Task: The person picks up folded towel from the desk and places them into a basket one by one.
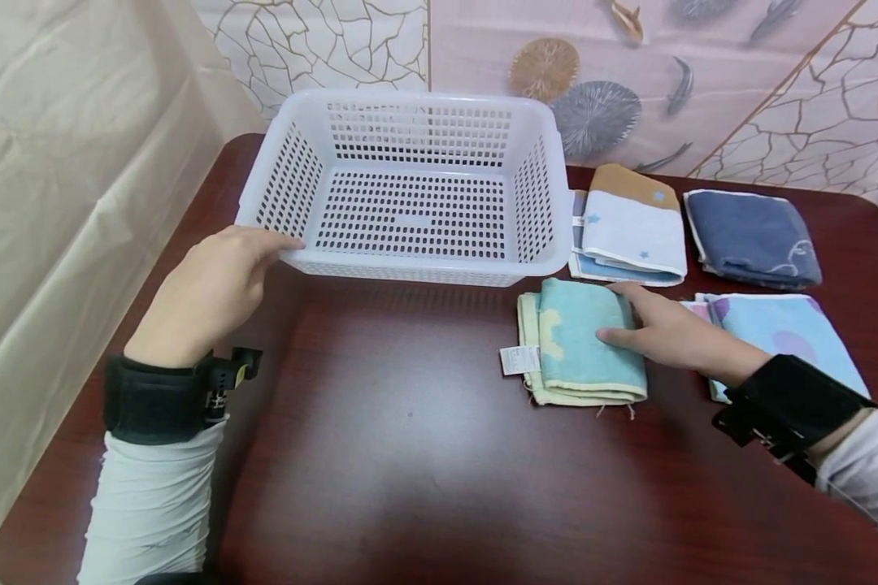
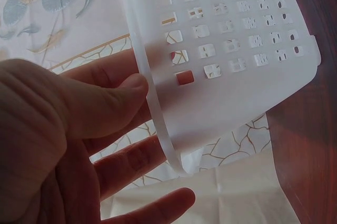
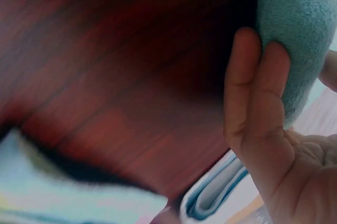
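My left hand [image 1: 215,280] pinches the near left corner of a white plastic basket [image 1: 428,264]. In the left wrist view the thumb lies on one side of the basket's rim [image 2: 145,76], and fingers pass behind it. My right hand [image 1: 658,329] grips the right side of a folded green towel [image 1: 588,341] with yellow edging and a white tag. In the right wrist view two fingers [image 3: 271,92] lie along one face of the green towel [image 3: 297,34], with the thumb partly visible at its other side.
Behind the green towel lie a folded white-and-brown towel [image 1: 632,231] with blue stars and a folded dark blue towel [image 1: 754,236]. A light blue towel [image 1: 790,333] sits beyond my right wrist. Everything stands on a dark red table [image 1: 410,455], with patterned cloth [image 1: 475,41] behind.
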Demonstrator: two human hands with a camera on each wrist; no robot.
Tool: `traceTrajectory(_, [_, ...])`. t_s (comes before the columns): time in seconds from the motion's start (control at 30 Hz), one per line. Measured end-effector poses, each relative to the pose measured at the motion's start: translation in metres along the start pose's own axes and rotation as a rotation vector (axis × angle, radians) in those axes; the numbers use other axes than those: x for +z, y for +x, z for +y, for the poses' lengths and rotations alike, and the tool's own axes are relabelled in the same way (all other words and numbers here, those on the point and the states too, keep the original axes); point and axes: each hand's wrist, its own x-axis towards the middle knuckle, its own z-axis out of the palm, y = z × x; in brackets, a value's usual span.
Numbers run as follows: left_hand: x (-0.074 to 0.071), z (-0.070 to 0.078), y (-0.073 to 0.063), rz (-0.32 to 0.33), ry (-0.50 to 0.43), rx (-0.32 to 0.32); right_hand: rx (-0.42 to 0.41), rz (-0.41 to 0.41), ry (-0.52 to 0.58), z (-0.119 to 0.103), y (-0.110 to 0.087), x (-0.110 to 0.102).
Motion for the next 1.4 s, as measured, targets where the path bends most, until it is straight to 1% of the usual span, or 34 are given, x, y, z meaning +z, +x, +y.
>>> traceTrajectory(0.17, [0.001,0.000,0.000,0.004,-0.003,0.000,-0.004,0.012,-0.007,-0.010,0.001,0.009])
traceTrajectory(0.43, [0.002,0.000,-0.001,0.018,-0.006,0.007,0.027,-0.022,0.082,-0.025,0.002,0.019])
traceTrajectory(0.67, [0.000,-0.002,-0.002,0.018,-0.007,-0.004,-0.005,-0.034,0.096,-0.045,0.009,0.028])
traceTrajectory(0.93, [0.001,-0.002,-0.001,0.031,-0.015,0.012,-0.051,-0.040,0.134,-0.065,0.011,0.040])
traceTrajectory(1.07, [0.001,-0.001,0.000,0.034,-0.009,0.013,-0.076,-0.032,0.121,-0.075,0.012,0.044])
traceTrajectory(1.17, [0.000,-0.001,0.000,0.030,-0.011,0.010,-0.087,-0.019,0.086,-0.083,0.015,0.047])
traceTrajectory(1.4, [0.001,0.000,0.001,0.024,-0.015,0.006,-0.098,-0.034,0.082,-0.101,0.024,0.057])
